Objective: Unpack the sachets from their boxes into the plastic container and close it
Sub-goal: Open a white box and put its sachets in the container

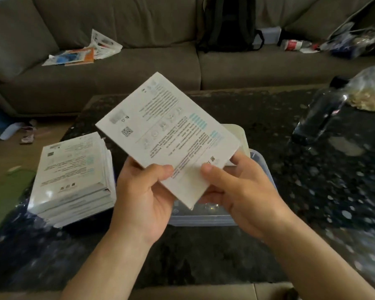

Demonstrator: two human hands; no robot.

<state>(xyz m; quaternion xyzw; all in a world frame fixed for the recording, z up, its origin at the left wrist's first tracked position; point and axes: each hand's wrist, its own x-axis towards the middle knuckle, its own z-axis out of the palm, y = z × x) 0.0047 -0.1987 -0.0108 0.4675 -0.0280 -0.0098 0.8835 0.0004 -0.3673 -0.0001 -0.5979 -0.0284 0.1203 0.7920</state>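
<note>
A flat white printed box is held tilted in the air above the clear plastic container, which sits on the dark speckled table. My left hand grips the box's near left edge, thumb on top. My right hand grips the near right corner, thumb pressing on the printed face. A stack of several similar white boxes lies on the table to the left. The container's pale lid shows behind the box. What the container holds is mostly hidden.
A dark bottle and a clear bag of pale bits stand at the table's right. Behind is a grey sofa with torn packaging, a black backpack and a crushed bottle.
</note>
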